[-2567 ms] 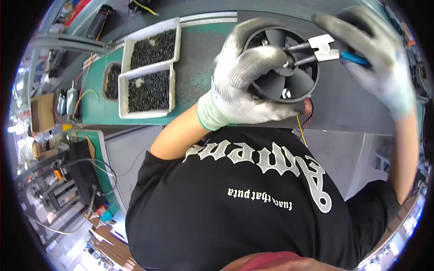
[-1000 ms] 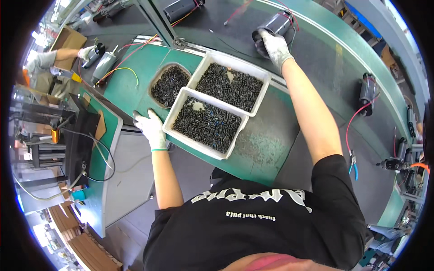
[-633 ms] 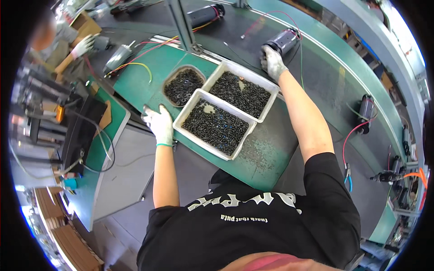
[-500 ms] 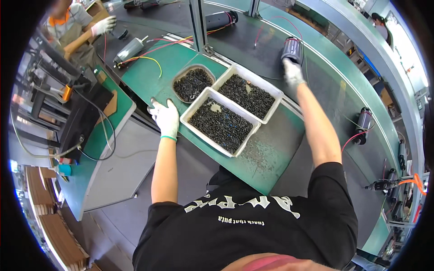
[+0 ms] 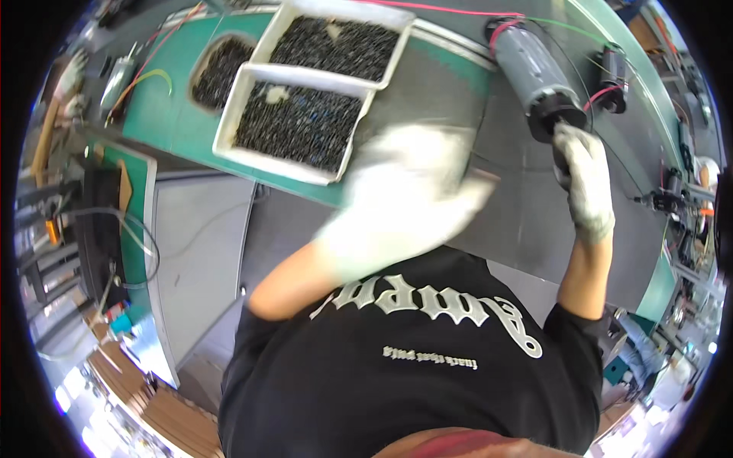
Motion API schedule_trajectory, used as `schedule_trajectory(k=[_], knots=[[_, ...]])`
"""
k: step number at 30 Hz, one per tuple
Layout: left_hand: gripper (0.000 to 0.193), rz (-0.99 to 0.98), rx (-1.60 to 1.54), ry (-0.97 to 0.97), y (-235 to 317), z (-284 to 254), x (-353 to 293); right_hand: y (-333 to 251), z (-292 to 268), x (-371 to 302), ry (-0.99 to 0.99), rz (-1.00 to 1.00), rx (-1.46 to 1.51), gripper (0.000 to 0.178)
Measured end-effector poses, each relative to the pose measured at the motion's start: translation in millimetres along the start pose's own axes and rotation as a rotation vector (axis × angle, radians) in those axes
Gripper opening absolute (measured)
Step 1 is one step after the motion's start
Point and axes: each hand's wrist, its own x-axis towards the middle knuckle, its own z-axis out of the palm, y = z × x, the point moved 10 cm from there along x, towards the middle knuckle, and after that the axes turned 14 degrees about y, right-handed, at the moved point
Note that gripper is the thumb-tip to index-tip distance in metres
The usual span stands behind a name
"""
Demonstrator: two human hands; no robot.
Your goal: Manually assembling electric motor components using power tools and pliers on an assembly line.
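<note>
A grey cylindrical motor (image 5: 534, 70) with black end caps lies tilted on the dark surface at the right. My right hand (image 5: 586, 183), in a white glove, is closed round its near end. What part of that end the fingers wrap is hidden. My left hand (image 5: 408, 202), also gloved, is in the air in front of my chest, between the trays and the motor. Motion smears its fingers. Two white trays (image 5: 223, 131) of small black parts stand side by side on the green bench (image 5: 164, 126), with a smaller tub (image 5: 221, 72) of black parts left of them.
Red and green wires (image 5: 561, 24) trail from the motor's far end. Another dark motor (image 5: 613, 76) lies beyond my right hand. At the left are a silver motor (image 5: 120, 82) with wires, a co-worker's gloved hand (image 5: 72, 75) and a black machine frame (image 5: 99, 217).
The view has shifted to the right. My right hand has brought the motor nearer to me. My left hand has left the bench edge beside the tub and swung right, past the trays.
</note>
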Motion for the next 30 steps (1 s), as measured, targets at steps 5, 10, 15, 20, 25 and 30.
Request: schedule_trajectory(k=[5,10,15,20,25,30], knots=[[0.048,0.474,-0.264,-0.41,97.1,153.6,-20.2,31.6,9.6,-27.7,0.135,0.13,0.213,0.024],[0.033,0.265,-0.337,-0.461,78.0,87.3,-33.5,95.9,43.5,-58.1,0.14,0.324,0.427,0.022],[0.017,0.205,0.437,0.141,-70.1,-25.6,58.6,89.0,56.0,-63.4,-0.072,0.338,0.684,0.026],[0.032,-0.034,0.437,0.25,-192.0,-39.1,101.9,87.8,-13.8,-70.8,-0.181,0.195,0.371,0.055],[0.034,-0.095,0.595,0.108,-229.0,-16.7,109.5,136.3,-221.8,-110.2,0.997,-0.081,0.311,0.045],[0.029,0.003,0.531,0.079,-217.6,-16.8,114.5,153.8,-320.9,-134.3,1.721,-0.067,-0.383,0.048]])
